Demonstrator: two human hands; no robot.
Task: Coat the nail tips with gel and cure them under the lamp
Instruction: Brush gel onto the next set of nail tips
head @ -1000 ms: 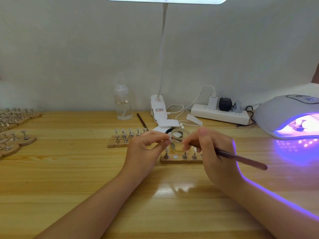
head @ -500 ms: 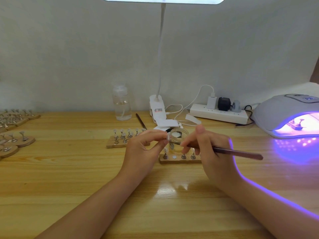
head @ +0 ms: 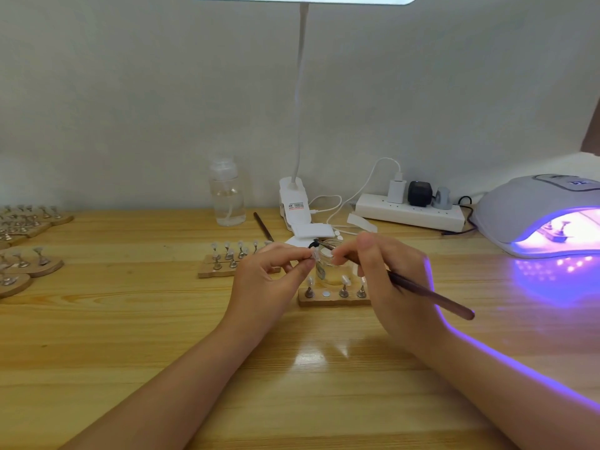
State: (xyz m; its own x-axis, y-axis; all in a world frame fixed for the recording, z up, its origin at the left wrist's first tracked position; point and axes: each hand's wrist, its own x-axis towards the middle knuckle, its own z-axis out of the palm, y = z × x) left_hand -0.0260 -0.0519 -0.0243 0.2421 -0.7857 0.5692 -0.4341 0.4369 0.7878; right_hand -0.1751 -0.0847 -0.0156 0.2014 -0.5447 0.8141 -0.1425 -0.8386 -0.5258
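Head view, looking down on a wooden table (head: pixel 130 336). Centre: a small clear glass jar (head: pixel 331 269) stands open just behind a wooden holder block (head: pixel 334 298); its contents are transparent and their level cannot be told. The block carries three metal stands with pale nail tips (head: pixel 344 280) and one bare round magnet spot. Behind and to the left, a clear plastic pump bottle (head: pixel 227 196) holds a clear liquid in its lower part. At far right, the dome-shaped UV nail lamp (head: pixel 532 209) glows violet; at least one stand on a base sits inside its opening, though details there are washed out by the light.

The left hand (head: pixel 269 280) has its thumb and forefinger closed in a pinch on a single nail tip (head: pixel 314 254), held above the jar's left rim; the other fingers are curled beneath. The right hand (head: pixel 396 287) grips a brown-handled gel brush (head: pixel 428 295) in a pen hold, fingers curled round the shaft, the handle running out to the lower right and the brush end reaching over the jar toward the pinched tip. Whether the bristles touch the tip cannot be told.

A second holder block (head: pixel 224 269) with several tips lies left of the left hand, and more blocks (head: pixel 32 264) lie at the table's left edge. At the back stand a white clip-on desk lamp (head: pixel 297 203), a white power strip (head: pixel 410 214) with plugs, and a spare brush (head: pixel 263 226).
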